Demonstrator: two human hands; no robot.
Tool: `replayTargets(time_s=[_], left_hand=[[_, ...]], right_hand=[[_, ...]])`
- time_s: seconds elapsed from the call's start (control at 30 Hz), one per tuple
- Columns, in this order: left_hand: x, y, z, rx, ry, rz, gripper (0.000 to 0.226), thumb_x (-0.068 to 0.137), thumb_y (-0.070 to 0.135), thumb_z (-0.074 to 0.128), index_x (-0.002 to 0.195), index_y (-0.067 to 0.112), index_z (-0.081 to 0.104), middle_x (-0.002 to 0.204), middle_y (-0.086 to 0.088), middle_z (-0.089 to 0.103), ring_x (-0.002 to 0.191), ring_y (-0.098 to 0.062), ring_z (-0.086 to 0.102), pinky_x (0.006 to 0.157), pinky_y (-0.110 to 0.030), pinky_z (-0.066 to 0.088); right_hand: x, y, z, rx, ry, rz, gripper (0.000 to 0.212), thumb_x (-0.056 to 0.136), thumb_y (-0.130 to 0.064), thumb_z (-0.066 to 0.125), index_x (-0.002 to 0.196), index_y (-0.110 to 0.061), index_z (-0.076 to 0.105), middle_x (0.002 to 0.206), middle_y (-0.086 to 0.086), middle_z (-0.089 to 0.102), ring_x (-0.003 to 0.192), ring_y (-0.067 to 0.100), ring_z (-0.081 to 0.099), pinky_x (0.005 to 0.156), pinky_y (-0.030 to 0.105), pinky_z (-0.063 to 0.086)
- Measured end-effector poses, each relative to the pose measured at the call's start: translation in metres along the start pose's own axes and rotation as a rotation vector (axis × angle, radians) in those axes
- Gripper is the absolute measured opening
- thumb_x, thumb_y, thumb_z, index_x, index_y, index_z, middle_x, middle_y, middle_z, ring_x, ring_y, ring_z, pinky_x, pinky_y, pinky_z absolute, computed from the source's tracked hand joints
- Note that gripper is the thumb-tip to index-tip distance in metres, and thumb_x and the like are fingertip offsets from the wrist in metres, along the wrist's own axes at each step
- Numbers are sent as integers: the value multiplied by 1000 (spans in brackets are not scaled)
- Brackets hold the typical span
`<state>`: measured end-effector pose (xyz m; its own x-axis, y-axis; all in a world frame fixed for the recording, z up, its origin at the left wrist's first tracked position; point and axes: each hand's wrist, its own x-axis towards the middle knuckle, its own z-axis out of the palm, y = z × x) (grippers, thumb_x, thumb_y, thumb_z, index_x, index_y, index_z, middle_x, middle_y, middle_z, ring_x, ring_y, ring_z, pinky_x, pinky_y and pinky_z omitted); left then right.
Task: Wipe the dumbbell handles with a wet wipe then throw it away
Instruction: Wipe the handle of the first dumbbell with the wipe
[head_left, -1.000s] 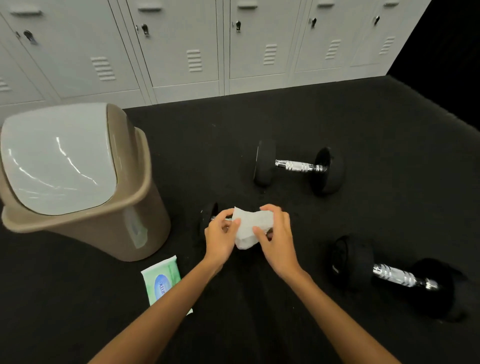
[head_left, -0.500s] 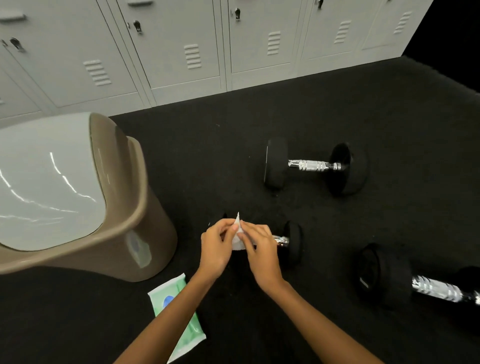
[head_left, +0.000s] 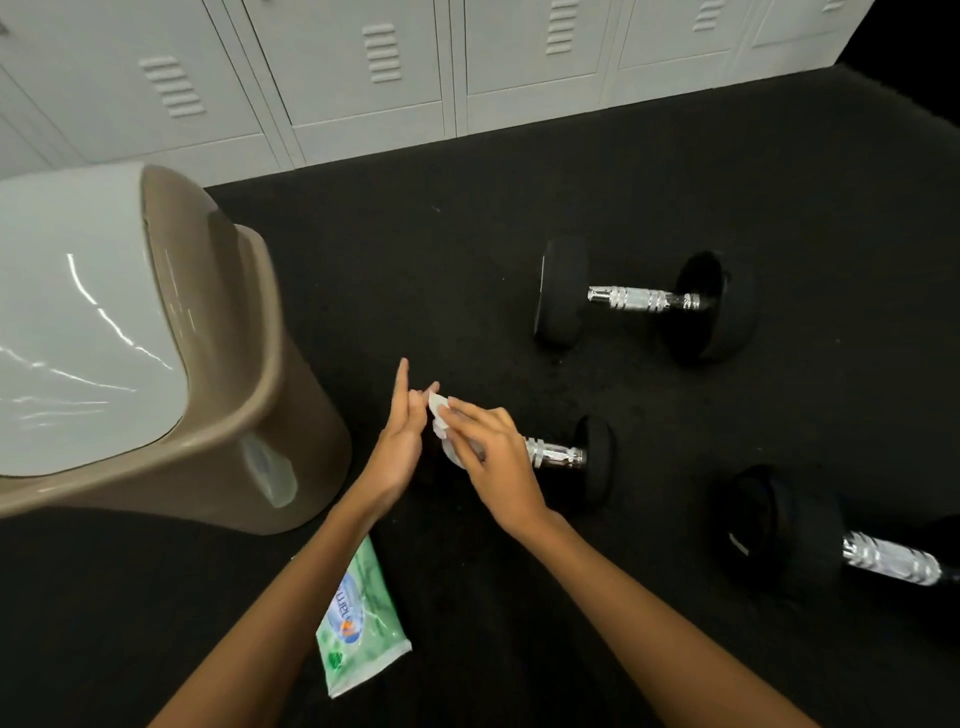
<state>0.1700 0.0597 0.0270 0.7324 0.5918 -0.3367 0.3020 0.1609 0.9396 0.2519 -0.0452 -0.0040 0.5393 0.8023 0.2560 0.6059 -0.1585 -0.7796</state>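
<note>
Head view: tan plastic bin (head_left: 270, 364) with glossy white lid stands left of the hands; green wipe pack (head_left: 358, 618) lies under the left forearm. Two black dumbbells (head_left: 644, 304) with knurled chrome handles lie beyond and right. Left hand (head_left: 402, 441) has straight fingers touching the white wipe (head_left: 439, 415). Right hand (head_left: 493, 457) pinches it over the near dumbbell (head_left: 571, 457), hiding most of its handle.

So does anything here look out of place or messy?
Nothing stands out. The three dumbbells lie on the dark floor, the wipes pack beside the bin, and the right hand holds the wipe.
</note>
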Motion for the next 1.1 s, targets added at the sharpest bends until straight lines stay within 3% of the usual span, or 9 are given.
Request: replayTargets(time_s=[0.13,0.2,0.27,0.37,0.5,0.63,0.77,0.97,1.1], left_hand=[[2,-3,6,100,-34,-34,59,93,58,9,149,38,8,157,8,14,145,-10,7,113,-28,10],[1,-8,8,231,-56,-17,60,93,57,10,148,34,14,159,7,6,146,-10,-6,119,-35,4],[1,-9,8,342,-76,5,55,97,51,13,149,31,16,158,8,5,145,-10,-14,119,-37,0],[4,-9,2,494,-144,32,60,98,46,34,149,28,10,158,10,1,144,-12,-17,119,-47,-2],[9,-11,-15,793,-270,103,97,83,31,69,150,26,0,159,7,-3,144,-19,-18,117,-54,-5],[9,-9,-19,1018,-267,154,112,73,14,78,151,20,-2,159,3,-3,144,-18,-17,116,-49,-11],[7,-5,-16,1148,-223,182,111,72,20,79,151,18,1,159,2,1,145,-20,-13,114,-51,-12],[8,3,-12,1247,-204,167,112,71,25,80,151,17,3,159,0,6,146,-22,-9,113,-54,-12],[9,7,-12,1273,-204,151,111,71,26,80,151,17,3,159,0,6,146,-22,-7,114,-54,-10]], right_hand=[[-5,12,-1,-138,-80,-70,41,86,2,61,127,-6,58,124,8,61,109,18,55,95,31,47],[-7,15,-2,-286,-133,-101,45,82,3,65,126,-3,58,120,10,63,103,23,57,87,38,51],[-9,17,-4,-431,-123,-140,43,83,-5,66,126,-7,59,114,5,66,95,22,55,79,36,50],[-13,20,-7,-563,-116,-133,39,89,-17,61,128,-15,57,118,-2,66,112,27,53,93,41,44],[-8,21,-8,-591,-156,-69,41,91,-21,57,131,-14,54,119,2,66,121,28,51,104,52,33],[2,18,-4,-576,-201,8,34,96,-24,45,124,-11,58,112,4,68,111,22,56,99,45,35],[19,13,-4,-573,-289,103,30,96,-25,39,104,-9,63,104,6,65,101,22,56,89,39,37],[13,19,-1,-376,-343,-7,41,95,-9,47,135,-1,46,145,11,41,129,22,45,110,36,33],[0,29,-10,-482,-307,-183,47,93,-6,54,139,-7,43,145,8,45,133,17,43,117,37,19]])
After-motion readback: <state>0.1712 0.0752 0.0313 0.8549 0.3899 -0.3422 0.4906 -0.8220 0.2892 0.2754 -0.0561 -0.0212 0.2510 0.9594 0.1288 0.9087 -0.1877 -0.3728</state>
